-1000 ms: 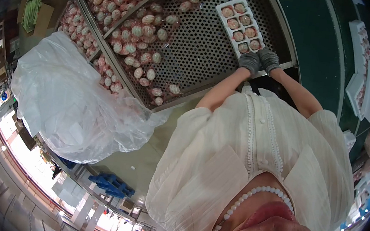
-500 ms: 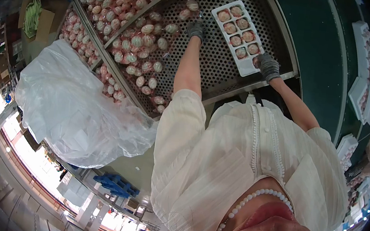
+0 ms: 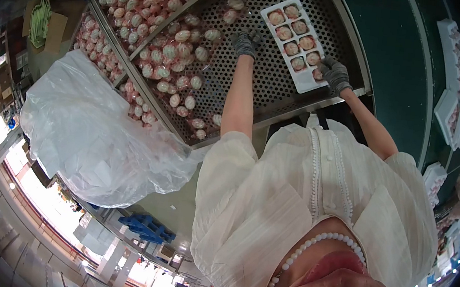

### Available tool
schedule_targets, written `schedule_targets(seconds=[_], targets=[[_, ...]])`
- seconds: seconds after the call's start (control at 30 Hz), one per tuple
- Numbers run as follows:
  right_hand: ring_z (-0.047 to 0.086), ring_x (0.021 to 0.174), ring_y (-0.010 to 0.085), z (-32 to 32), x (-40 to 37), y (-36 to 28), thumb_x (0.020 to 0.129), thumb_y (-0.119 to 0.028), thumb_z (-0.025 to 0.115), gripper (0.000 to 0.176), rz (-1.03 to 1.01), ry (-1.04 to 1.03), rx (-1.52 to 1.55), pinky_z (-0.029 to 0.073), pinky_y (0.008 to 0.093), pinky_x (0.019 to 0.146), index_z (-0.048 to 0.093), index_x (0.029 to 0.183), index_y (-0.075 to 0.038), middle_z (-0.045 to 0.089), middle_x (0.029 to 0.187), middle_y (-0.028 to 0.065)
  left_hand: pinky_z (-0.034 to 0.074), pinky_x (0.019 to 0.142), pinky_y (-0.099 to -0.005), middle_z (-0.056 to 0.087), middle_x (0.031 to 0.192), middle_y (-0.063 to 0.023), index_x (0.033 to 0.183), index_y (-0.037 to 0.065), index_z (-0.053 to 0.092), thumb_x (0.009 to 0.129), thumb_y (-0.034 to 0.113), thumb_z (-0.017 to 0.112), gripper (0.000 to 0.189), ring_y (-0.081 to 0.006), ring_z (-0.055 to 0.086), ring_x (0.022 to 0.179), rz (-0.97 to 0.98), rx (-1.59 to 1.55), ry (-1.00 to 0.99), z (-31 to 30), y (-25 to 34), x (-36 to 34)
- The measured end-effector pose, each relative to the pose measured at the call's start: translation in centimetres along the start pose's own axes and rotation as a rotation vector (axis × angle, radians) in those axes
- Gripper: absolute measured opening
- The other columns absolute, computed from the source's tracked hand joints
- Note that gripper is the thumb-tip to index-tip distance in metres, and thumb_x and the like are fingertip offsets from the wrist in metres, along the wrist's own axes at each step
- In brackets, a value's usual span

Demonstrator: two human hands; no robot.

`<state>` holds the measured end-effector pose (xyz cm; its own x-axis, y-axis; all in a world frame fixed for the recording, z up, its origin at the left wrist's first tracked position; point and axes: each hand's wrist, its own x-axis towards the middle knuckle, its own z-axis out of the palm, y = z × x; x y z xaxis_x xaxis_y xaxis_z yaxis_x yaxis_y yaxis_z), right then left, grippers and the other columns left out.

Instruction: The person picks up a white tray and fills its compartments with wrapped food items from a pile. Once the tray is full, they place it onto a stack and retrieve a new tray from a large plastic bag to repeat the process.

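One white rectangular tray (image 3: 307,85) of round pinkish balls (image 3: 306,43) is slanted down-right at upper centre, its lower end touched by the grey-gloved right hand (image 3: 335,76), grip unclear; farther off, leftward, the left hand (image 3: 246,43) is spread.

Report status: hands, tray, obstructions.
Left grey-gloved hand over perforated metal surface. Right hand at near end of white rectangular tray. Loose wrapped pinkish-white balls left of tray, not blocking it.
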<state>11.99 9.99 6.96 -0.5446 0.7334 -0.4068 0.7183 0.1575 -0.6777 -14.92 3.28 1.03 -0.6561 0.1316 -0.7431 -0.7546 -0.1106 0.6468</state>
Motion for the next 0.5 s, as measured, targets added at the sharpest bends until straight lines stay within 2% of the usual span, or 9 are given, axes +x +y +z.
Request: schedule_targets(seconds=[0.07, 0.1, 0.13, 0.2, 0.27, 0.33, 0.37, 0.43, 0.5], targets=[[0.054, 0.071, 0.0291, 0.5, 0.9, -0.4, 0.070, -0.028, 0.055, 0.031, -0.031, -0.016, -0.015, 0.042, 0.0343, 0.065, 0.056, 0.087, -0.002, 0.058, 0.077, 0.0147, 0.045, 0.068, -0.0405, 0.036, 0.114, -0.0180, 0.117, 0.002, 0.026, 0.082, 0.015, 0.033, 0.038, -0.0320, 0.047, 0.092, -0.179, 0.151, -0.198, -0.9, -0.1, 2.5], [0.054, 0.073, 0.0282, 0.9, 1.0, -0.4, 0.071, -0.028, 0.055, 0.033, -0.130, -0.008, -0.099, 0.042, 0.0332, 0.066, 0.055, 0.090, -0.001, 0.057, 0.078, 0.0158, 0.039, 0.078, -0.0434, 0.035, 0.115, -0.0163, 0.117, 0.005, 0.029, 0.083, 0.020, 0.034, 0.038, -0.0314, 0.039, 0.103, -0.271, 0.001, -0.219, -1.1, -0.7, 4.2], [0.054, 0.073, 0.0282, 0.9, 0.8, -0.8, 0.071, -0.028, 0.055, 0.033, -0.136, -0.012, -0.106, 0.042, 0.0332, 0.066, 0.055, 0.090, -0.001, 0.057, 0.078, 0.0158, 0.039, 0.078, -0.0434, 0.035, 0.115, -0.0163, 0.117, 0.005, 0.029, 0.083, 0.020, 0.034, 0.038, -0.0314, 0.039, 0.103, -0.271, -0.008, -0.217, -0.3, -0.8, 4.3], [0.054, 0.075, 0.0250, 0.8, 0.1, -1.9, 0.072, -0.028, 0.054, 0.033, 0.045, -0.134, -0.033, 0.042, 0.0312, 0.068, 0.055, 0.091, -0.001, 0.057, 0.082, 0.0159, 0.036, 0.082, -0.0422, 0.037, 0.114, -0.0139, 0.114, 0.008, 0.034, 0.083, 0.025, 0.037, 0.036, -0.0298, 0.039, 0.102, -0.325, 0.015, -0.243, 1.8, -0.5, 3.7], [0.054, 0.073, 0.0223, 1.3, -0.7, -1.2, 0.072, -0.027, 0.055, 0.031, 0.059, -0.140, 0.062, 0.042, 0.0302, 0.067, 0.055, 0.091, -0.001, 0.057, 0.081, 0.0139, 0.038, 0.079, -0.0399, 0.041, 0.108, -0.0116, 0.110, 0.010, 0.039, 0.082, 0.027, 0.040, 0.033, -0.0286, 0.043, 0.094, -0.378, -0.113, -0.271, 2.7, -0.4, 4.4], [0.055, 0.071, 0.0197, 1.8, -1.2, 0.1, 0.073, -0.025, 0.055, 0.030, 0.073, -0.142, 0.159, 0.042, 0.0292, 0.066, 0.055, 0.091, -0.002, 0.058, 0.080, 0.0119, 0.038, 0.079, -0.0376, 0.040, 0.109, -0.0088, 0.109, 0.011, 0.041, 0.082, 0.027, 0.040, 0.032, -0.0240, 0.044, 0.090, -0.415, 0.183, -0.036, 4.5, -0.2, 5.7], [0.054, 0.069, 0.0169, 2.1, -1.6, 0.7, 0.073, -0.024, 0.055, 0.028, 0.082, -0.132, 0.216, 0.042, 0.0280, 0.066, 0.055, 0.090, -0.002, 0.058, 0.080, 0.0097, 0.038, 0.079, -0.0376, 0.040, 0.109, -0.0088, 0.109, 0.011, 0.041, 0.082, 0.027, 0.040, 0.032, -0.0240, 0.044, 0.090, -0.414, 0.181, -0.043, 5.1, -0.8, 7.5], [0.053, 0.064, 0.0113, 1.6, -2.2, 0.9, 0.074, -0.019, 0.056, 0.023, 0.137, -0.170, 0.450, 0.043, 0.0250, 0.063, 0.056, 0.090, -0.003, 0.057, 0.076, 0.0055, 0.033, 0.085, -0.0391, 0.037, 0.116, -0.0064, 0.112, 0.013, 0.040, 0.082, 0.033, 0.031, 0.038, -0.0239, 0.038, 0.100, 0.250, 1.550, -0.321, 4.3, -3.8, 13.9], [0.052, 0.063, 0.0107, 1.3, -2.2, 1.3, 0.074, -0.019, 0.055, 0.022, 0.156, -0.182, 0.459, 0.043, 0.0244, 0.062, 0.056, 0.089, -0.003, 0.057, 0.074, 0.0051, 0.029, 0.090, -0.0406, 0.034, 0.122, -0.0041, 0.115, 0.015, 0.040, 0.081, 0.039, 0.021, 0.045, -0.0238, 0.033, 0.110, 1.151, 2.816, -0.569, 3.6, -5.8, 17.9]])
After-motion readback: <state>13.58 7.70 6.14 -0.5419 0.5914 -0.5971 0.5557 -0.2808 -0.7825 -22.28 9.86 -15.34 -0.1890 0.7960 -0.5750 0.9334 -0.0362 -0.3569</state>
